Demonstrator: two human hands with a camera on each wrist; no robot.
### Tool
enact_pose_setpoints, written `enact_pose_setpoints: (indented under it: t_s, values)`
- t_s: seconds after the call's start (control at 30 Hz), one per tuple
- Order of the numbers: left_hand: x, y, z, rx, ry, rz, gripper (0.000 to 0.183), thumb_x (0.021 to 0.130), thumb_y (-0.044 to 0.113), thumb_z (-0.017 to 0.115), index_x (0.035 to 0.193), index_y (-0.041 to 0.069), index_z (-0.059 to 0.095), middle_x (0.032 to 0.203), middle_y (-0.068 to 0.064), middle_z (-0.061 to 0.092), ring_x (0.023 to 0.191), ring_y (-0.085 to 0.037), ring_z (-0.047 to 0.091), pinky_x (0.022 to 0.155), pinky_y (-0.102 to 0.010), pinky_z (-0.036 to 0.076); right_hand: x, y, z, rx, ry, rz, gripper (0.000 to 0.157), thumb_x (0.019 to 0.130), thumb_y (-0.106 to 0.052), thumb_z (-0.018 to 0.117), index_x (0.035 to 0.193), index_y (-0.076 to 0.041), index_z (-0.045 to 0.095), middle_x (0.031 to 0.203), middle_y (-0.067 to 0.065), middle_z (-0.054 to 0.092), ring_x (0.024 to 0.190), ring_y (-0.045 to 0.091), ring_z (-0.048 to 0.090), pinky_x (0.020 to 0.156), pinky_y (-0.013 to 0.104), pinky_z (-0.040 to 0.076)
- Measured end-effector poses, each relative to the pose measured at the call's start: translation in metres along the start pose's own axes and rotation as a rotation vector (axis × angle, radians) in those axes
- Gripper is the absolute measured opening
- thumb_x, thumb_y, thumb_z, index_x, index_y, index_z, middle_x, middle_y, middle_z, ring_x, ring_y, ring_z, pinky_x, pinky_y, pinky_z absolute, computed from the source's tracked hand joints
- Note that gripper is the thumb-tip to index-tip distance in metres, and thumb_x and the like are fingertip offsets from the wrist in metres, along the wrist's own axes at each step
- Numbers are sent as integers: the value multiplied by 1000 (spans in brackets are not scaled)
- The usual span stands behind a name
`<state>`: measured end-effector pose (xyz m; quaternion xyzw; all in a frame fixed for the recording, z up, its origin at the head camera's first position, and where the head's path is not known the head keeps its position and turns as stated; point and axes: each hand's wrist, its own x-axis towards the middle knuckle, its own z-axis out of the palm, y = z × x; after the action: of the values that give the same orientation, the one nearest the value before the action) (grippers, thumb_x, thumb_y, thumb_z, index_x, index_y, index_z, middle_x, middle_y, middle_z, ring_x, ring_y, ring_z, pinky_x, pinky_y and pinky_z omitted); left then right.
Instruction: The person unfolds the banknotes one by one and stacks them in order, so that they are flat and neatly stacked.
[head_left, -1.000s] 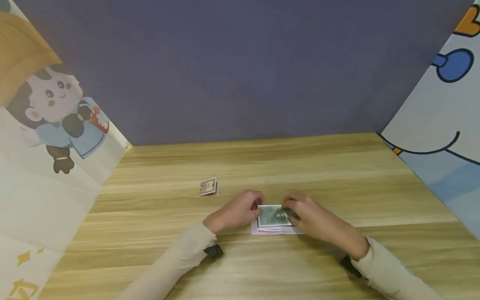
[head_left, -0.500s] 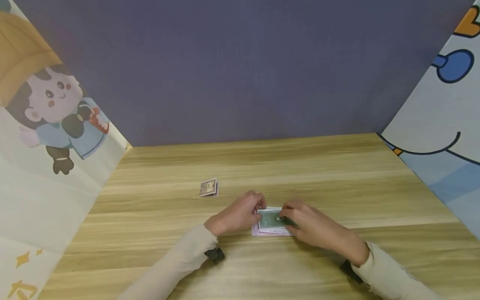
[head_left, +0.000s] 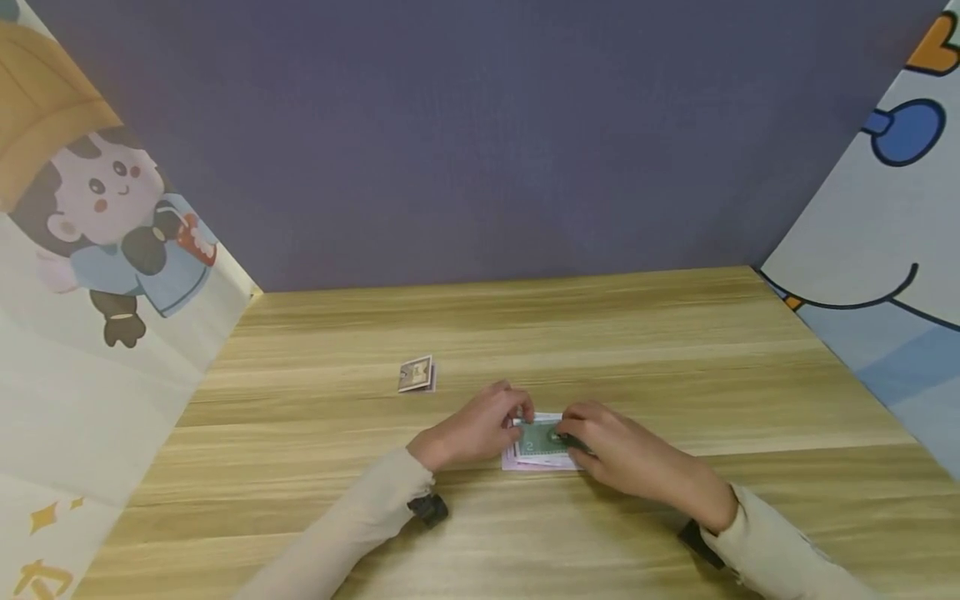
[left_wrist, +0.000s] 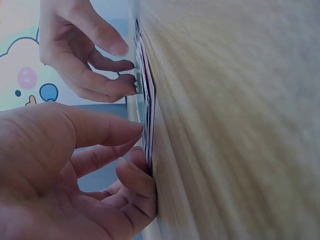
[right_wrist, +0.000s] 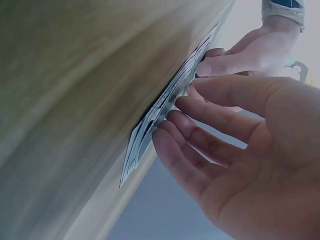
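A stack of paper notes [head_left: 547, 463] with pale and pink edges lies flat on the table, a green note [head_left: 534, 446] marked with a 2 on top. At its left end my left hand [head_left: 483, 423] grips the stack, thumb on the green note and curled fingers at the end edge. My right hand [head_left: 626, 446] rests its bent fingertips and thumb on the green note's right part, hiding that end. In the right wrist view, the layered edges of the stack [right_wrist: 150, 120] fan slightly apart below my right fingers [right_wrist: 187, 142].
A small folded brown note [head_left: 416, 374] sits further back on the wooden table [head_left: 315, 350], left of the stack. A dark panel [head_left: 480, 142] rises behind the table. Printed cartoon walls stand at the left [head_left: 67, 375] and right [head_left: 885, 217].
The green note has come down slightly toward me and now lies lower on the stack, with a pale edge showing behind it. My right hand has shifted slightly left and nearer with it.
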<state>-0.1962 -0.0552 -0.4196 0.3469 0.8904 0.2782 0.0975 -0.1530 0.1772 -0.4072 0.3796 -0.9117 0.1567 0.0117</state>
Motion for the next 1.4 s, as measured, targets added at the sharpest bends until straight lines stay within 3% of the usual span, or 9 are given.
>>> enact_pose_setpoints:
  t_s: [0.23, 0.77, 1.0, 1.23, 1.4]
  values:
    - [-2, 0, -2, -7, -5, -9, 14, 91, 6, 66, 105, 11, 67, 96, -1, 55, 88, -10, 49, 74, -21, 45, -1, 1, -2, -18, -25, -9, 35, 83, -7, 79, 114, 0, 68, 113, 10, 62, 100, 20, 62, 79, 32, 57]
    - [-9, 0, -5, 69, 31, 26, 8, 89, 3, 67, 95, 9, 68, 92, -1, 57, 84, -11, 48, 71, -20, 47, 2, -2, -6, 25, -87, -19, 37, 91, -17, 72, 124, 0, 64, 120, 8, 58, 108, 20, 57, 86, 35, 55]
    - [-9, 5, -8, 89, -31, 20, 16, 88, 2, 65, 102, 9, 70, 98, -3, 56, 87, -11, 48, 73, -20, 47, -1, 2, -9, 122, -101, 46, 33, 93, -15, 71, 123, -3, 65, 118, 5, 60, 105, 20, 60, 81, 33, 56]
    - [-17, 7, -20, 33, -55, 34, 20, 94, 4, 60, 109, 7, 73, 103, -5, 57, 88, -14, 52, 74, -21, 49, 5, -2, -5, 139, -19, 37, 25, 94, -13, 70, 117, -6, 67, 117, 3, 61, 104, 18, 62, 82, 33, 56]
    - [-28, 0, -32, -20, 41, 6, 19, 99, 10, 59, 114, 7, 71, 105, -3, 57, 83, -11, 54, 69, -23, 50, 19, -12, -9, 108, 59, 21, 19, 94, -15, 69, 112, -9, 68, 115, 0, 61, 102, 14, 62, 81, 31, 56]
